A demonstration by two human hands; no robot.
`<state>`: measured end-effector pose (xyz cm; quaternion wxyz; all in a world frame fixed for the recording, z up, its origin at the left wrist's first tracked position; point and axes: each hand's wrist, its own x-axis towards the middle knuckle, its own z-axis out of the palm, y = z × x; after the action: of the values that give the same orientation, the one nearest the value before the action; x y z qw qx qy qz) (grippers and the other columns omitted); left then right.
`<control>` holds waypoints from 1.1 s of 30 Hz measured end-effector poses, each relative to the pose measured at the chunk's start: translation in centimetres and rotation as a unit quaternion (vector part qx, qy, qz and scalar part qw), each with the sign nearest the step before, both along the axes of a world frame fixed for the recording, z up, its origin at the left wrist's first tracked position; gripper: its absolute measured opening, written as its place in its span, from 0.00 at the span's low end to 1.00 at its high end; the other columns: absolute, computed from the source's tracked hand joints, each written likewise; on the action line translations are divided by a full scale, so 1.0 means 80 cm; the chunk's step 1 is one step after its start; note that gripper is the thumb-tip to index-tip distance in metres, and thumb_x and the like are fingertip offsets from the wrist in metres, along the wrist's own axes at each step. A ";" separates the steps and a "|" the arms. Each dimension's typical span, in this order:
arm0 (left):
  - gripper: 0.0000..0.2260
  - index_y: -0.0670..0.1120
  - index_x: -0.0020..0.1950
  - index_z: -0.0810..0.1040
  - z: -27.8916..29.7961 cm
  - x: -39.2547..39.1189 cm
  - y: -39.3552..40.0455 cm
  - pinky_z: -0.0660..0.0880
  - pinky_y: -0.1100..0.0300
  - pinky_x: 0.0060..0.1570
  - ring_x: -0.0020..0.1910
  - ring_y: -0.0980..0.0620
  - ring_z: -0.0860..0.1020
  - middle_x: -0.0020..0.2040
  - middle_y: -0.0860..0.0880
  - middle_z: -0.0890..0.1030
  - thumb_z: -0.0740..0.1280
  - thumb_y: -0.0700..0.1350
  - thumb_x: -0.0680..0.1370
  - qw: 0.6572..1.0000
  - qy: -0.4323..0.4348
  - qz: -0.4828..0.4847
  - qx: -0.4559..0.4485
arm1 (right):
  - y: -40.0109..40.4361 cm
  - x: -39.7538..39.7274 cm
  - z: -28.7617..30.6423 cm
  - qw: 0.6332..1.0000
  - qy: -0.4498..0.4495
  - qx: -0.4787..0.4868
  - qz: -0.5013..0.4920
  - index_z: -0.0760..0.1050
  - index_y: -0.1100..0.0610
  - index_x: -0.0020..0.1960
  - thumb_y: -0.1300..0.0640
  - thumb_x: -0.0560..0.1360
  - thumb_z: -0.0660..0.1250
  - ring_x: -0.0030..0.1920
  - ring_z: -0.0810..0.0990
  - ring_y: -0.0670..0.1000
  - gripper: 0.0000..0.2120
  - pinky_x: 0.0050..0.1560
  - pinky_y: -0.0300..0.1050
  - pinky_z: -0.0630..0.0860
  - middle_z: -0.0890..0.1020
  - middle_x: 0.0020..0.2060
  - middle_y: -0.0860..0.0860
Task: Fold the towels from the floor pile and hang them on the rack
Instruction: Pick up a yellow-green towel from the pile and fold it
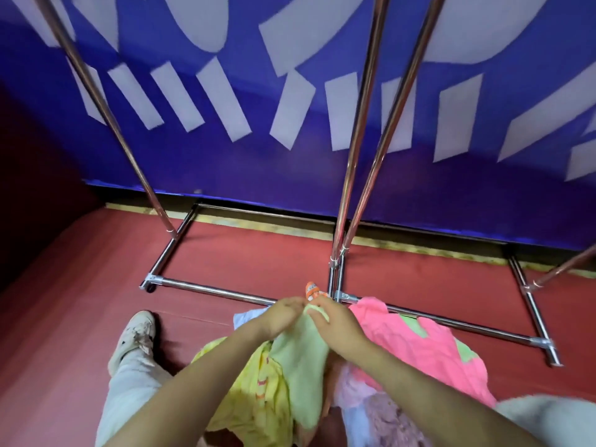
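Both hands, left (283,317) and right (335,321), pinch green towel (300,356); pile (419,346) partly hidden.

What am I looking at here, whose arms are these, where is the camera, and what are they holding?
There is no machine: a person wears a camera on the head, looking forward and down, so this single picture shows their own arms. The left hand and the right hand both pinch the top edge of a pale green soft towel, lifting it from a pile of coloured towels on the red floor. The pile includes a bright pink one and a yellow one. Behind stands a shiny metal rack before a blue wall with white shapes. On the left, the person's white shoe shows.
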<state>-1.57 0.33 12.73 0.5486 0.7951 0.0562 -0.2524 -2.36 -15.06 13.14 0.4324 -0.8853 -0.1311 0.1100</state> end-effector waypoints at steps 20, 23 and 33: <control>0.12 0.47 0.37 0.73 0.094 -0.213 -0.033 0.66 0.66 0.38 0.34 0.61 0.68 0.34 0.57 0.72 0.63 0.44 0.81 0.977 -0.192 -0.063 0.062 | -0.128 -0.190 0.120 0.983 -0.087 -0.134 0.096 0.78 0.55 0.51 0.42 0.74 0.57 0.46 0.78 0.51 0.20 0.43 0.44 0.67 0.82 0.46 0.52; 0.11 0.42 0.39 0.75 0.081 -0.223 -0.027 0.67 0.64 0.38 0.34 0.61 0.68 0.33 0.57 0.72 0.63 0.43 0.81 0.980 -0.190 -0.021 0.047 | -0.117 -0.199 0.105 0.985 -0.061 -0.125 0.103 0.78 0.58 0.50 0.49 0.78 0.63 0.43 0.74 0.48 0.13 0.42 0.43 0.65 0.81 0.44 0.51; 0.10 0.40 0.42 0.75 0.123 -0.188 -0.035 0.68 0.66 0.39 0.36 0.61 0.71 0.39 0.51 0.75 0.61 0.41 0.81 0.955 -0.269 0.121 -0.019 | -0.134 -0.186 0.107 0.995 0.038 -0.093 0.016 0.69 0.49 0.31 0.50 0.78 0.64 0.32 0.71 0.47 0.17 0.36 0.46 0.65 0.73 0.29 0.48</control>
<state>-16.63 -2.50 22.55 0.5849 0.8102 -0.0030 0.0379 -17.20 -25.80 21.67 0.3506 -0.9148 -0.1180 0.1620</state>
